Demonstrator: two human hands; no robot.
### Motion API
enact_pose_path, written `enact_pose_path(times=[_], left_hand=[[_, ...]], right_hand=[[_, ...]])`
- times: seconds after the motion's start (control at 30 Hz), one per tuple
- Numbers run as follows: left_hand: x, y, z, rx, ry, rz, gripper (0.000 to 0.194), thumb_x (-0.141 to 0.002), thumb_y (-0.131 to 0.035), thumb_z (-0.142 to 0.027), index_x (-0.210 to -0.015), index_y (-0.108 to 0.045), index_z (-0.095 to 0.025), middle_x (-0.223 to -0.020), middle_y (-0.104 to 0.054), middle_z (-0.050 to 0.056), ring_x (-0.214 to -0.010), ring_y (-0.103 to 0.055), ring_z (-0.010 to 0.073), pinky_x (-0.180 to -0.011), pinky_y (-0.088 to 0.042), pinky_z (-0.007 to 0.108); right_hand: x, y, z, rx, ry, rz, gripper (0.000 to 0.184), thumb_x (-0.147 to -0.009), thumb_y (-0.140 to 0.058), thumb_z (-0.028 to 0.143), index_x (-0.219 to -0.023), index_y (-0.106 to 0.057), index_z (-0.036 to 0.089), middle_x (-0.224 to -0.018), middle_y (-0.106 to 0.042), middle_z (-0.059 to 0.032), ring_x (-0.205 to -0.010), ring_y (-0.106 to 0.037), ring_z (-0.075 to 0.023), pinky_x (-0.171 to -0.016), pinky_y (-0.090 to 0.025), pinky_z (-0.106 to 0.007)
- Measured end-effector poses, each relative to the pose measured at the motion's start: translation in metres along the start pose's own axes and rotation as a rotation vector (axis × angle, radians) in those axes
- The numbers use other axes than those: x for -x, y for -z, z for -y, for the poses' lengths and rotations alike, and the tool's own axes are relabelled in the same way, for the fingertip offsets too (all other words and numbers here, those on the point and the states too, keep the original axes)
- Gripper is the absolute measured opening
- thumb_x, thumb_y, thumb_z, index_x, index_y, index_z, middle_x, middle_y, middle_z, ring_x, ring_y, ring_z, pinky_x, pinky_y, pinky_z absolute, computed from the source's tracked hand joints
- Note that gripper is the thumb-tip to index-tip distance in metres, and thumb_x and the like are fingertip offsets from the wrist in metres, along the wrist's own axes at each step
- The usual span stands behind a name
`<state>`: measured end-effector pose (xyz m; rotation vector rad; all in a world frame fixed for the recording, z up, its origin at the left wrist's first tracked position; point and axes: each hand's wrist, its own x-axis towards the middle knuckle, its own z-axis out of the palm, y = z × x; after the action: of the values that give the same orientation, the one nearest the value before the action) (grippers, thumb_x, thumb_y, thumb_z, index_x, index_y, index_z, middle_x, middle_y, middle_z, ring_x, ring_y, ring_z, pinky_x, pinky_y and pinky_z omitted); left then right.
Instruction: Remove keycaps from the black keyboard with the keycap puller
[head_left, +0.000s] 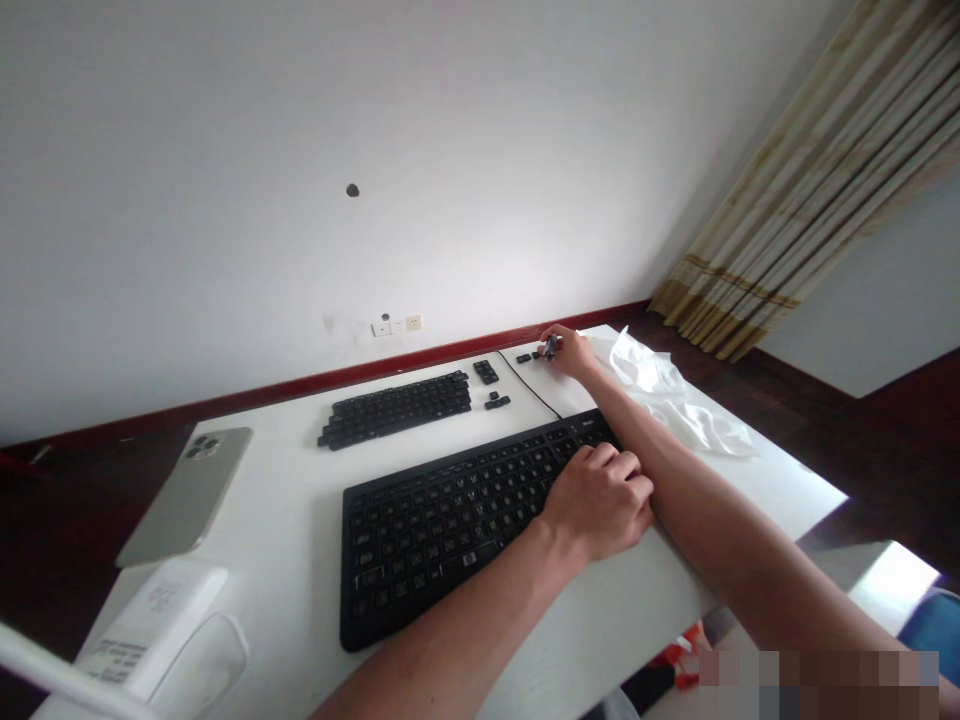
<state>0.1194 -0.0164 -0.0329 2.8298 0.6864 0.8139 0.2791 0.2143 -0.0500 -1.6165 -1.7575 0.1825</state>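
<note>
A black keyboard point(465, 500) lies at a slant on the white table, most key places showing bare switch mounts without caps. My left hand point(600, 500) rests over its right end, fingers curled, fingertips hidden. Beyond it, my right hand point(570, 352) reaches to the back of the table and pinches a small dark and silvery tool point(551, 346); its exact kind is too small to make out. Beside those fingers lie a few loose black keycaps point(523, 358). A block of removed keycaps point(397, 408) is laid out in rows behind the keyboard, with small groups point(486, 372) to its right.
Crumpled clear plastic point(645, 365) lies right of my right hand. A phone point(191, 490) and a white box-shaped device point(154, 625) with a cable occupy the left side. The keyboard's cable point(529, 385) runs back toward the wall point(450, 200). A curtain point(810, 190) hangs at right.
</note>
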Motion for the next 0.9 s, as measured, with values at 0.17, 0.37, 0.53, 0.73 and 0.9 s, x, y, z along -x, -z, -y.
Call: enact_pose_path(times=[0.17,0.37,0.53,0.73,0.9], left_hand=[[0.0,-0.0008,0.0001,-0.002,0.0,-0.003,0.024,-0.104,-0.056,-0.029,-0.098,-0.076,-0.018,-0.107,-0.07,0.009,-0.104,-0.061,0.0248,-0.086,-0.051,0.04],[-0.0003,0.0007,0.0003,-0.011,0.002,0.014,0.022,-0.103,-0.057,-0.029,-0.099,-0.076,-0.018,-0.107,-0.07,0.009,-0.104,-0.06,0.0247,-0.086,-0.051,0.041],[-0.0003,-0.0003,0.0008,-0.002,-0.001,-0.003,0.023,-0.104,-0.056,-0.029,-0.097,-0.075,-0.018,-0.105,-0.07,0.008,-0.103,-0.06,0.0249,-0.086,-0.051,0.04],[-0.0006,0.0009,0.0004,-0.009,0.001,0.021,0.022,-0.104,-0.057,-0.029,-0.099,-0.075,-0.018,-0.107,-0.07,0.009,-0.105,-0.06,0.0247,-0.087,-0.051,0.041],[-0.0005,0.0016,-0.0003,-0.027,0.001,0.024,0.022,-0.104,-0.057,-0.029,-0.1,-0.075,-0.018,-0.107,-0.07,0.008,-0.105,-0.06,0.0243,-0.088,-0.05,0.042]], right_hand=[[0.0015,0.0006,0.0015,-0.044,0.004,-0.003,0.016,-0.082,-0.078,0.036,-0.092,-0.074,0.025,-0.078,-0.078,-0.0041,-0.074,-0.073,-0.0258,-0.074,-0.055,-0.035],[0.0027,0.0006,0.0048,-0.065,0.0,-0.001,0.017,-0.082,-0.079,0.038,-0.092,-0.074,0.025,-0.079,-0.078,-0.0049,-0.074,-0.072,-0.0249,-0.074,-0.055,-0.035],[0.0043,0.0012,0.0085,-0.073,0.004,0.022,0.017,-0.083,-0.078,0.034,-0.095,-0.073,0.024,-0.081,-0.078,-0.0041,-0.073,-0.071,-0.0224,-0.075,-0.054,-0.034],[0.0044,-0.0007,0.0078,-0.1,0.007,0.024,0.021,-0.081,-0.078,0.038,-0.094,-0.073,0.023,-0.08,-0.079,-0.0049,-0.073,-0.071,-0.0235,-0.075,-0.054,-0.035],[0.0034,0.0021,0.0078,-0.14,0.013,0.011,0.018,-0.085,-0.072,0.035,-0.098,-0.072,0.023,-0.084,-0.08,-0.0048,-0.083,-0.075,-0.025,-0.081,-0.056,-0.035]])
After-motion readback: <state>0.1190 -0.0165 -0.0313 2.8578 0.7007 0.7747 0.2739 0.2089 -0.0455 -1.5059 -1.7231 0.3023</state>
